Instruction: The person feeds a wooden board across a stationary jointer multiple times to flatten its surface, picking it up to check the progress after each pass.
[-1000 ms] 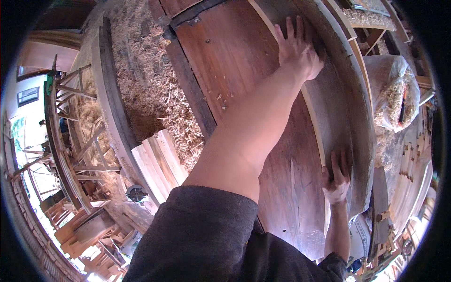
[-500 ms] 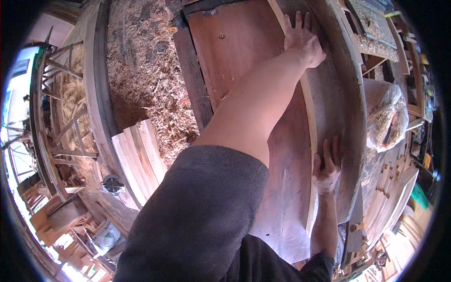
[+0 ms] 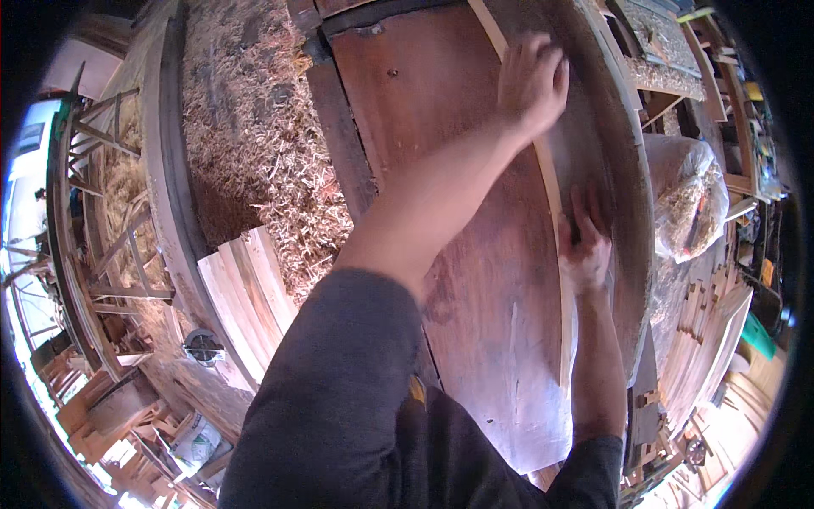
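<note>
Resting spread on a dark plank, the right hand lies apart from the left hand, whose blurred grip seems unclear; shavings and a plastic bag flank them.

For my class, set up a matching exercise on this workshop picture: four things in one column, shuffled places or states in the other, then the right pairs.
Column 1
1. Left hand
2. Right hand
3. Plastic bag
4. Short boards

Column 2
A. Translucent, at the right side of the picture
B. Lower of the two hands, fingers extended
C. Side by side and pale, in the left half of the picture
D. Higher of the two hands, fingers bent

Right pairs: 1-D, 2-B, 3-A, 4-C
</note>
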`<state>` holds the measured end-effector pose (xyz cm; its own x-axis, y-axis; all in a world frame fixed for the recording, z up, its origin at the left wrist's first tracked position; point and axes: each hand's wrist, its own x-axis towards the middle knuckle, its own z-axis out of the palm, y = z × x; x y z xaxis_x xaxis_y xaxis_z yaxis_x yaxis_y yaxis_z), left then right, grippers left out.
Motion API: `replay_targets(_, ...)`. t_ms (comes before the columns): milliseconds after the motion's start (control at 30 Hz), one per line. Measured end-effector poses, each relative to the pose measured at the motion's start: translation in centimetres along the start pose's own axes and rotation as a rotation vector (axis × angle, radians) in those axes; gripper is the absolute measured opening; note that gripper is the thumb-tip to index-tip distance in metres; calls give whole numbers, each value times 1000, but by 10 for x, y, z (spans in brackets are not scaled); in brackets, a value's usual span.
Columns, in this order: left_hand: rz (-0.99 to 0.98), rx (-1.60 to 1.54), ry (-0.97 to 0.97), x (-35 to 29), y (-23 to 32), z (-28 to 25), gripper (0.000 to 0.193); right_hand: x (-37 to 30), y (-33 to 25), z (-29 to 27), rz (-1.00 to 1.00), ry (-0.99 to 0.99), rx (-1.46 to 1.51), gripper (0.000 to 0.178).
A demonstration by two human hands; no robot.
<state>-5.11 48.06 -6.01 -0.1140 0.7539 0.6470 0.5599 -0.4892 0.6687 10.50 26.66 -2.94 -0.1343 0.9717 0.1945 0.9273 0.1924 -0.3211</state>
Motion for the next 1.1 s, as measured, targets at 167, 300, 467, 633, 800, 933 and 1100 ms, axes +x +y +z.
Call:
replay_targets(167,-208,-284,-317,-166,106,-90,25,56,-15,10,156,-110,272,42)
replay_targets(300,-5,-323,-565,-217,166,-113,38,114,-13,41,-14,105,45,43)
replay_targets(467,118,-128,-683,-179,168,-67,52,202,-32,69,-44,135,150,45)
replay_targets(633,-45,-65,-697,-108,123,-38,59,274,-47,60,105,-101,112,45)
replay_targets(800,80,253,-784,-71,73,-37,66,173,-36,4,36,29,199,46)
replay_targets(933,94,409,-1000,-30,57,-43,64,51,-10,-11,105,-28,286,45)
replay_targets(1100,122,355,-864,-6,14,-23,56,77,-10,26,-97,148,107,51)
